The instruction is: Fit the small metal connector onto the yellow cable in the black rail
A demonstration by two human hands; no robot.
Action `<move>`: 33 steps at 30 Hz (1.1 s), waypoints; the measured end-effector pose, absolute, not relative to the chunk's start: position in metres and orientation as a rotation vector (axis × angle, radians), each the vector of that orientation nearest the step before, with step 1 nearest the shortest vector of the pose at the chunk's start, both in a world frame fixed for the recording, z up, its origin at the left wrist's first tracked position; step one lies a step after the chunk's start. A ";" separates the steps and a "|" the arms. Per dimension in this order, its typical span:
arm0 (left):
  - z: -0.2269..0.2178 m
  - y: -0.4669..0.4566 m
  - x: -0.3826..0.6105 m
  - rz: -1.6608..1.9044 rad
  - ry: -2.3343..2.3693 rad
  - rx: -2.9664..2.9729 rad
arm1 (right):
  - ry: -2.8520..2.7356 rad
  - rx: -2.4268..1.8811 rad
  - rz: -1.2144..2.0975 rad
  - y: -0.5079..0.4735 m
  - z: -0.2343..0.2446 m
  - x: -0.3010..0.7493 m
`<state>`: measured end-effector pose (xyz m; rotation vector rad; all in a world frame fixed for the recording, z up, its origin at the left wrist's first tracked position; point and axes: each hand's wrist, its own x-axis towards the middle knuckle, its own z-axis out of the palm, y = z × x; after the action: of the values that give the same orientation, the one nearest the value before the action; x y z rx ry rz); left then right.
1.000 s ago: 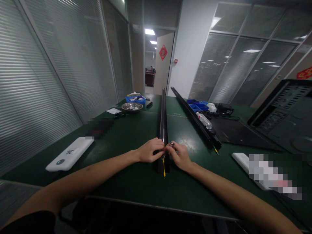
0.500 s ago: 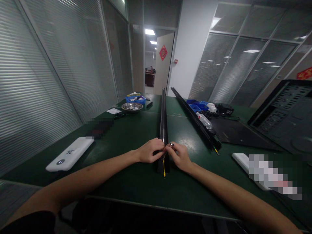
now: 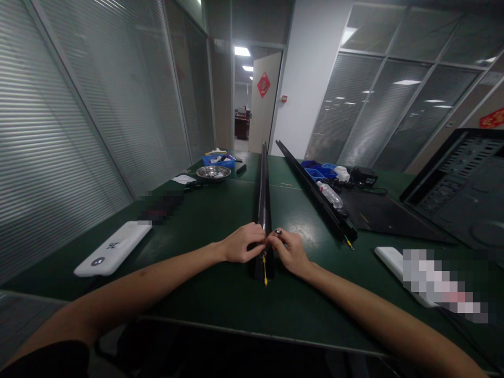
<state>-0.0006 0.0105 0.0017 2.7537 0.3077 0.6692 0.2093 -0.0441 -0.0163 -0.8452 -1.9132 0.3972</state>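
A long black rail [image 3: 263, 194] lies lengthwise on the green table, pointing away from me. Over its near end, my left hand [image 3: 244, 242] is closed, with thumb and fingers pinching at the rail. My right hand [image 3: 290, 252] comes in from the other side, its thumb and forefinger pressed together close to the left fingertips. What sits between the fingertips is too small to make out. A small shiny metal piece [image 3: 277, 232] shows at the right hand's fingers. From the rail's near end a short yellow wire [image 3: 265, 270] with a terminal sticks out towards me.
A second black rail [image 3: 315, 194] with a green-yellow wire lies to the right. Beyond it are blue bins [image 3: 323, 172] and a plastic bottle [image 3: 331, 194]. Farther left stand a metal bowl [image 3: 213, 173] and a blue basket [image 3: 219, 161]. A white device [image 3: 114, 249] lies left; a dark panel rises right.
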 end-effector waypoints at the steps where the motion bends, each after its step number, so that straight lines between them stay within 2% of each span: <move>1: 0.002 0.010 -0.001 0.670 0.300 2.755 | -1.914 -0.842 0.399 -0.044 -0.017 0.210; 33: 0.002 0.011 0.000 0.686 0.276 2.772 | -1.912 -0.829 0.418 -0.043 -0.017 0.210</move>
<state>0.0000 0.0107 0.0019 2.7718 0.2763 0.6860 0.2097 -0.0429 -0.0174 -0.8285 -1.9121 0.4178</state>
